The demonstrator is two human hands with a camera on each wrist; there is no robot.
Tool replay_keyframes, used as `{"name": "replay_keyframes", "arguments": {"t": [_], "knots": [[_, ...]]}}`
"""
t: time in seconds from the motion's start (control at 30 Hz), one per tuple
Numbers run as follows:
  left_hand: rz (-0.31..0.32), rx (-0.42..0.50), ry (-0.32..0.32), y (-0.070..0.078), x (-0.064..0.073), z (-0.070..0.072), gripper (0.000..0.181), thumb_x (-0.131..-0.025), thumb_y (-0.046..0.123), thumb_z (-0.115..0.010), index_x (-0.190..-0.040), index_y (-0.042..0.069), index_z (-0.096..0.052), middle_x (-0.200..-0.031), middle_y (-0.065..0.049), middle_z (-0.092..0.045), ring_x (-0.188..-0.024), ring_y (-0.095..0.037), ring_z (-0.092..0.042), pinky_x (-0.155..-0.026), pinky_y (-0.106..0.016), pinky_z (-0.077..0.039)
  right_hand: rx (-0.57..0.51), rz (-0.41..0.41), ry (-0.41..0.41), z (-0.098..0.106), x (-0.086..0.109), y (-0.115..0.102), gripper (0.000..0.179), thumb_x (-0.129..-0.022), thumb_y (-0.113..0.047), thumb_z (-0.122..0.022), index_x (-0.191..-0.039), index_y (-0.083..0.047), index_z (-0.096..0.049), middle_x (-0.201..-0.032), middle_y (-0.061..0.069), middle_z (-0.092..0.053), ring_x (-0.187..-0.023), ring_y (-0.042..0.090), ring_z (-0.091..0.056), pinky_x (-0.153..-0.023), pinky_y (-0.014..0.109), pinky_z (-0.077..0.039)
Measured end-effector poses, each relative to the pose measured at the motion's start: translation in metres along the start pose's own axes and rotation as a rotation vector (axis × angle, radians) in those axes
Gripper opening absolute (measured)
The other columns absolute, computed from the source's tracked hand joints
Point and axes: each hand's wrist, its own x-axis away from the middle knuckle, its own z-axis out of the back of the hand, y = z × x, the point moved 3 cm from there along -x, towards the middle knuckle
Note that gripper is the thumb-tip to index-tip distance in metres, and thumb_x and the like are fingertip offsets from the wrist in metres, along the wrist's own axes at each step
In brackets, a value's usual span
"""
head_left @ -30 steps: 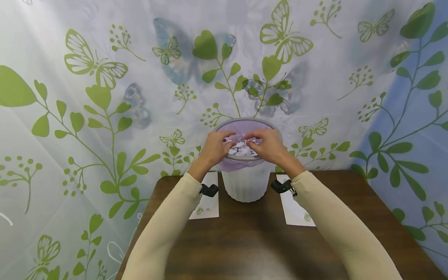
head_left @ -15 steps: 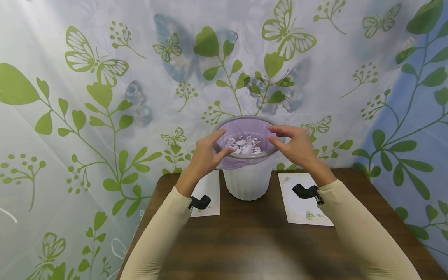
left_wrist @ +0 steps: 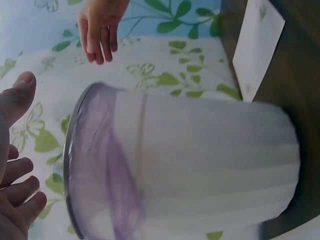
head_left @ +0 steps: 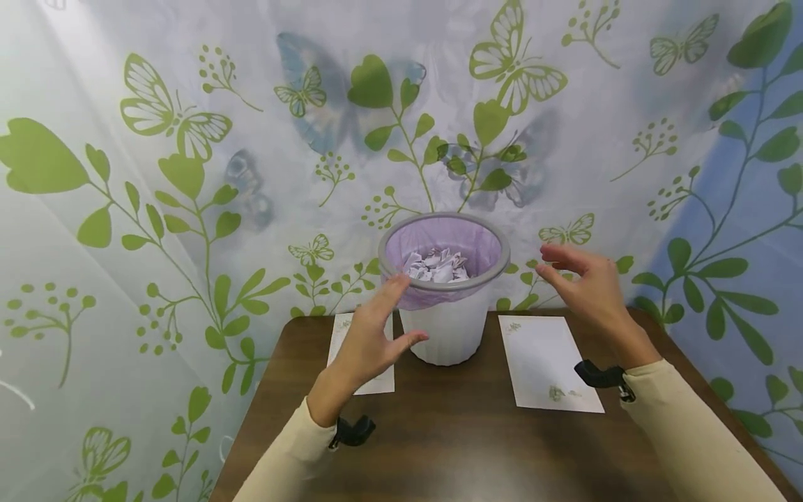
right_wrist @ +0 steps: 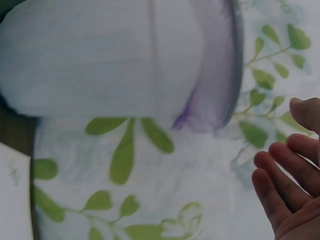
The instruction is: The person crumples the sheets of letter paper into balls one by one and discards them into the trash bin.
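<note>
A white waste bin (head_left: 442,331) with a grey rim and a purple liner (head_left: 486,251) stands upright at the back of the table. Crumpled paper (head_left: 439,266) fills its lower inside. My left hand (head_left: 370,335) is just in front of the bin on its left, fingers loosely extended and holding nothing; in the left wrist view its fingers are apart from the rim. To the right of the bin, my right hand (head_left: 583,282) hangs in the air with relaxed fingers and holds nothing. The right wrist view shows that hand's fingers (right_wrist: 285,185) apart from the bin.
A sheet of printed paper (head_left: 548,362) lies to the right of the bin on the brown table (head_left: 452,432). Another sheet (head_left: 379,380) lies to the left, partly behind my left hand. A curtain (head_left: 408,181) with green leaves and butterflies hangs behind.
Both hands were over the bin's opening and have drawn apart, the left one down and towards me, the right one out to the right. The crumpled paper stays inside the bin.
</note>
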Motion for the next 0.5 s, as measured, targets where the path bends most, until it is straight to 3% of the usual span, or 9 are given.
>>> {"name": "replay_keyframes", "arguments": {"t": [0.17,0.3,0.4,0.5], "knots": [[-0.076,-0.015,0.009,0.018,0.016,-0.024,0.097,-0.078,0.022,-0.101,-0.156,-0.009,-0.051,-0.158,-0.029,-0.058,-0.150,-0.043,-0.054,-0.124,-0.052,-0.047,0.051,-0.076,-0.011,-0.001,0.010,0.040,0.040,-0.103,-0.032,-0.079,-0.136,-0.011,-0.077,-0.127,0.014,-0.081,-0.098,-0.022,-0.061,-0.078,0.000,-0.046],[-0.053,-0.008,-0.052,0.027,0.025,-0.054,0.094,-0.083,0.030,-0.097,-0.156,-0.008,-0.052,-0.158,-0.028,-0.057,-0.151,-0.042,-0.054,-0.125,-0.051,-0.046,0.061,-0.119,-0.056,-0.009,0.023,0.079,0.042,-0.105,-0.031,-0.076,-0.139,-0.007,-0.075,-0.125,0.020,-0.080,-0.105,0.015,-0.079,-0.074,0.002,-0.048],[-0.010,-0.007,-0.101,0.032,0.032,-0.080,0.091,-0.086,0.035,-0.094,-0.155,-0.008,-0.053,-0.159,-0.027,-0.058,-0.152,-0.040,-0.053,-0.125,-0.050,-0.046,0.077,-0.150,-0.092,-0.016,0.036,0.107,0.045,-0.106,-0.031,-0.075,-0.141,-0.003,-0.072,-0.126,0.024,-0.078,-0.109,0.043,-0.077,-0.073,0.003,-0.049],[0.018,-0.034,-0.145,0.033,0.037,-0.108,0.090,-0.088,0.038,-0.093,-0.155,-0.007,-0.054,-0.158,-0.024,-0.060,-0.152,-0.036,-0.054,-0.123,-0.047,-0.048,0.110,-0.179,-0.125,-0.024,0.049,0.133,0.047,-0.106,-0.031,-0.075,-0.142,-0.002,-0.071,-0.127,0.026,-0.077,-0.109,0.045,-0.077,-0.073,0.009,-0.053]]}}
